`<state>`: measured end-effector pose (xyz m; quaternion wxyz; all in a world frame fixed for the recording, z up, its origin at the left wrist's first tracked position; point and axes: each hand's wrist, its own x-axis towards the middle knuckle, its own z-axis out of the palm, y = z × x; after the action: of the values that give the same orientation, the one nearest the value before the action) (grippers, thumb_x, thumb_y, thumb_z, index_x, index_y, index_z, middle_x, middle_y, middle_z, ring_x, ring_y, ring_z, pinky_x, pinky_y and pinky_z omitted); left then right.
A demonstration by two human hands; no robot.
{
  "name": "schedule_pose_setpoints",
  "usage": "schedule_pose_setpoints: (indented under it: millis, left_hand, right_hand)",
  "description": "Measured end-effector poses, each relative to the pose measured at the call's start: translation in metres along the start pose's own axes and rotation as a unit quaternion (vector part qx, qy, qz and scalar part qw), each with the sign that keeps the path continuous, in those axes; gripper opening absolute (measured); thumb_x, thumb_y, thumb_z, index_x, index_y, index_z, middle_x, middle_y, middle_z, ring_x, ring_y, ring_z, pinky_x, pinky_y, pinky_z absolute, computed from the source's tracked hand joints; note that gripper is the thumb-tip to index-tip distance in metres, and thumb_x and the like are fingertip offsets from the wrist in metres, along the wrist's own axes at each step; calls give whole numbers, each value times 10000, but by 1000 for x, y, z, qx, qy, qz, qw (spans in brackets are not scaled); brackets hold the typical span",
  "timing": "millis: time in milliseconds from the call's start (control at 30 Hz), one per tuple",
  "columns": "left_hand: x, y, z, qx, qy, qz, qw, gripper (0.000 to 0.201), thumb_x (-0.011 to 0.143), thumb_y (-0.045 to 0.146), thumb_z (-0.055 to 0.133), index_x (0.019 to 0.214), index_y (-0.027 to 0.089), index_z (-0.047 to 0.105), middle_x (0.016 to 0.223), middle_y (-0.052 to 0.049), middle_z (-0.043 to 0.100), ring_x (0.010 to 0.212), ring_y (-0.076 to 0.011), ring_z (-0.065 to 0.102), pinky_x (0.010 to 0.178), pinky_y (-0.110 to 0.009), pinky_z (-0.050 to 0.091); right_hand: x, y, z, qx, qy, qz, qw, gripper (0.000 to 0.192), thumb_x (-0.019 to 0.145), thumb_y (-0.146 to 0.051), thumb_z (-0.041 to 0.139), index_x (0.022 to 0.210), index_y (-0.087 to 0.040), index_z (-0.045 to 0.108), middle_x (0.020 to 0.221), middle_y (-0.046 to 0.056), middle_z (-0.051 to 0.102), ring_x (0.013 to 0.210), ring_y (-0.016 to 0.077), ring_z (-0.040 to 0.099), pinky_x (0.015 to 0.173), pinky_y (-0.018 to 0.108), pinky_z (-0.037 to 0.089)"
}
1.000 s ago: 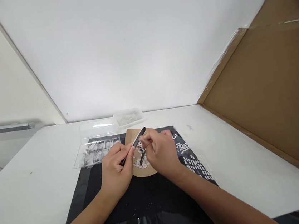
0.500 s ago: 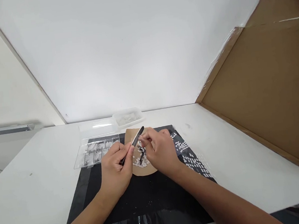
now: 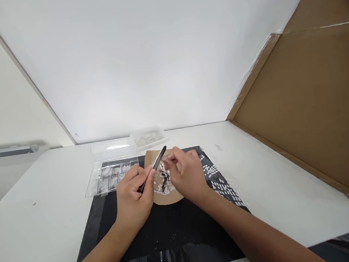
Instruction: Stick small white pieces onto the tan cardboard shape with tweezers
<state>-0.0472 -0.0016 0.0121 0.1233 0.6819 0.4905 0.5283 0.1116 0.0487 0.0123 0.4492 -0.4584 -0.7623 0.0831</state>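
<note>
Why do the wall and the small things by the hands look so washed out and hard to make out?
Head view: bright, even light whitens the wall; glare streaks the clear compartment box; the tiny white pieces on the brown card are too small to resolve; the left hand holding the dark file is sharp; edges bend from wide-lens distortion.

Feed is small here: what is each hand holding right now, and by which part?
Left hand grips a dark nail file by its lower half, the upper end free. Right hand pinches something tiny at its fingertips; too small to identify.
</note>
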Motion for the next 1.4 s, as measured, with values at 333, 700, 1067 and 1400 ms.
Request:
schedule_pose_setpoints:
  millis: [333, 700, 1067, 1400]
  left_hand:
    - [3, 6, -6, 5, 7, 27, 1000, 421, 973, 210, 577, 554, 170, 580, 663, 2, 488, 603, -104, 489, 584, -263, 407]
    - [4, -8, -3, 14, 17, 19, 1000, 375, 971, 219, 579, 605, 169, 635, 676, 2, 510, 625, -106, 514, 611, -259, 426]
    - [3, -14, -1, 20, 9, 31, 999, 218, 967, 213, 586, 841, 189, 761, 708, -4, 530, 634, -115, 522, 597, -261, 417]
    - [3, -21, 0, 32, 5, 50, 998, 203, 965, 213, 590, 1004, 200, 788, 719, -4, 533, 644, -120, 527, 595, -260, 417]
  right_hand:
    - [0, -3, -3, 51, -9, -4, 999, 236, 994, -197, 530, 759, -210, 551, 742, -39, 691, 663, 134, 613, 785, 356, 317]
    - [4, 17, -8, 289, -6, 128, 949, 229, 966, -393, 632, 828, -224, 563, 764, 11, 698, 656, 153, 616, 647, 299, 496]
    - [10, 18, -10, 384, -36, 193, 902, 319, 889, -497, 712, 830, -203, 602, 865, 61, 763, 598, 127, 605, 642, 290, 528]
    - [9, 21, -8, 498, -105, 212, 834, 263, 909, -452, 711, 819, -215, 639, 842, 10, 723, 619, 102, 531, 694, 264, 493]
